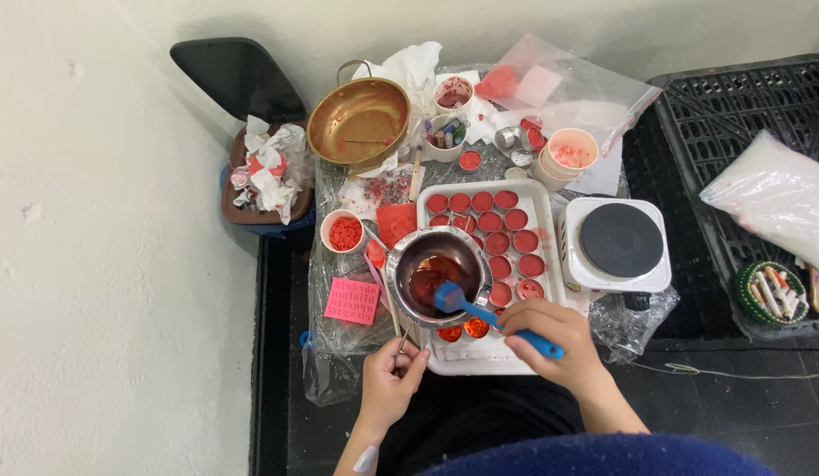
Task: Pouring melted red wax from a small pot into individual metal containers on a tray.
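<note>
My left hand (389, 381) grips the handle of a steel melting pot (434, 275) with dark red liquid inside, held over the near left corner of a white tray (543, 198). A blue spatula (483, 310) is in my right hand (555, 342), its blade inside the pot. The tray carries several small round tins filled with red wax (497, 242); two near tins (463, 330) under the pot look wetter and more orange.
A white single-burner hot plate (617, 242) stands right of the tray. Behind it are a brass pan (357, 121), paper cups (568, 152), a cup of red bits (343, 232), a pink mould (351, 301), and plastic bags (568, 88). A bin (261, 176) stands left; a black crate (744, 115) right.
</note>
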